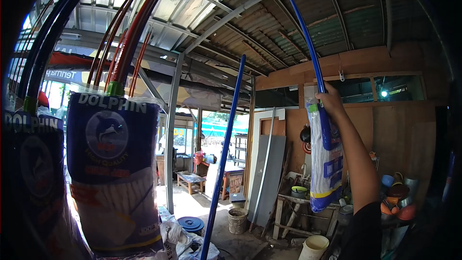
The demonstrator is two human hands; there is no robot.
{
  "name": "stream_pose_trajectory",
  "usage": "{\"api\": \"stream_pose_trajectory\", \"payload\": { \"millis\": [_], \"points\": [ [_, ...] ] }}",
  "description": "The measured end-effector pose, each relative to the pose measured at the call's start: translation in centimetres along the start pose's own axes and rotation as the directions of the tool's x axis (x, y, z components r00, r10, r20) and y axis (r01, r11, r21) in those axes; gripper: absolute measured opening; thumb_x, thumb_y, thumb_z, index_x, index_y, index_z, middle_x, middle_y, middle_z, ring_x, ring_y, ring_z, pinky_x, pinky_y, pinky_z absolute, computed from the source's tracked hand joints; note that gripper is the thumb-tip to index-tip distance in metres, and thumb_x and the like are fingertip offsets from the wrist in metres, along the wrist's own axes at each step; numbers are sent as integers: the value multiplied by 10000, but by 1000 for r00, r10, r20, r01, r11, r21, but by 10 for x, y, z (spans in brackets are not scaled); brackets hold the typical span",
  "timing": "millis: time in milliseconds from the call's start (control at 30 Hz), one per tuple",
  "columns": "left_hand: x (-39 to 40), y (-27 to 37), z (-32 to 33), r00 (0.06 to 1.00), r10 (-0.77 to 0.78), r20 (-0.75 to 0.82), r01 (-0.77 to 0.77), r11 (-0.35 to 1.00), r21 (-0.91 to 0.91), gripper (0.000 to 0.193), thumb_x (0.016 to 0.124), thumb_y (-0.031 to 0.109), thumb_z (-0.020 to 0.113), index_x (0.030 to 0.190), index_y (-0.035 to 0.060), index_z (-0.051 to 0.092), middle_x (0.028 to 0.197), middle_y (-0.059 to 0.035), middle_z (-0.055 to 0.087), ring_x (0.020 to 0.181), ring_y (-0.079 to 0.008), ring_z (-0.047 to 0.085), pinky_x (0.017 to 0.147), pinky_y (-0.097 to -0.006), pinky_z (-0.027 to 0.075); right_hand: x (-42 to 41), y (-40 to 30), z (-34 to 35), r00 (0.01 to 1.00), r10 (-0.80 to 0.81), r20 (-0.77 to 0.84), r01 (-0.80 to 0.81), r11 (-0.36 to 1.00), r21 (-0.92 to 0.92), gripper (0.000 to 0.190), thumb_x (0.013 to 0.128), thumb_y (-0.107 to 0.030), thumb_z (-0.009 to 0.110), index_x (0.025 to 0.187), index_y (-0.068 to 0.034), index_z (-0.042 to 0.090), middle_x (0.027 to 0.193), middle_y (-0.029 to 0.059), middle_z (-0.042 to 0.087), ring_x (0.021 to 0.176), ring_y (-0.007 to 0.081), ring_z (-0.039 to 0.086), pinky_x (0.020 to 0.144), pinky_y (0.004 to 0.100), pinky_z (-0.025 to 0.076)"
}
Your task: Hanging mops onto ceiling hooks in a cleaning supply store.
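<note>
My right hand (330, 103) is raised at the right, fingers closed around the blue handle (306, 32) of a mop. Below the fist hangs its white string mop head (325, 159), wrapped in printed clear plastic. My left hand is out of view. Close before me on the left are a large packaged mop head (113, 173) with a green collar and a red handle (139, 25), and another packaged mop head (36, 173) with a dark blue handle, partly cut off. A loose blue pole (225, 144) leans slightly in the middle; its lower end is outside the picture.
A metal post (173, 133) stands beyond the packaged mops. Across the floor are a blue-lidded tub (190, 223), white sacks (198, 247), a grimy bucket (237, 221) and a cream bucket (314, 247). A wooden washing stand (281, 202) and piled kitchenware (397, 198) line the right.
</note>
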State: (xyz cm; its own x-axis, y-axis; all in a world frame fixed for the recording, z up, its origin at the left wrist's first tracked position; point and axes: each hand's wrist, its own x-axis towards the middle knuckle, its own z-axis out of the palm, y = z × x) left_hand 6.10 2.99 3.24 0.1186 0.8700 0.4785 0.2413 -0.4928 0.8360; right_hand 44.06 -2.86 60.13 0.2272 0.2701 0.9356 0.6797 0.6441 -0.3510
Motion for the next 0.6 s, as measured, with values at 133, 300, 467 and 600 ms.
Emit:
{"api": "stream_pose_trajectory", "payload": {
  "millis": [133,300,467,600],
  "points": [
    [3,-1,1,997,-37,69,41,998,-57,316,894,328,575,787,35,525,526,-7,448,482,-123,409,419,-325,339,-12,14,-1,1000,-11,6,11,999,33,217,737,-47,509,941,7,559,699,41,543,596,101,528,562,252,415],
    [7,18,-2,989,-108,100,119,987,-108,291,898,304,571,811,33,512,547,-15,440,495,-117,400,414,-322,328,-12,24,-1,994,-107,-25,106,994,-28,217,746,-65,521,952,-14,570,671,28,534,601,128,541,579,269,435],
    [17,44,9,996,8,90,-4,999,-40,259,911,275,547,820,35,514,567,-5,433,512,-101,402,416,-316,314,-1,57,-4,999,-39,1,39,995,-88,312,750,-152,580,1037,-27,584,770,98,607,735,177,605,666,311,463],
    [30,42,31,954,-272,125,296,915,-274,243,899,286,566,821,66,496,571,25,473,478,-67,453,432,-245,373,4,103,23,997,-74,3,73,983,-168,386,773,-324,608,1037,-44,587,858,176,634,833,337,618,775,404,464]
  ]
}}
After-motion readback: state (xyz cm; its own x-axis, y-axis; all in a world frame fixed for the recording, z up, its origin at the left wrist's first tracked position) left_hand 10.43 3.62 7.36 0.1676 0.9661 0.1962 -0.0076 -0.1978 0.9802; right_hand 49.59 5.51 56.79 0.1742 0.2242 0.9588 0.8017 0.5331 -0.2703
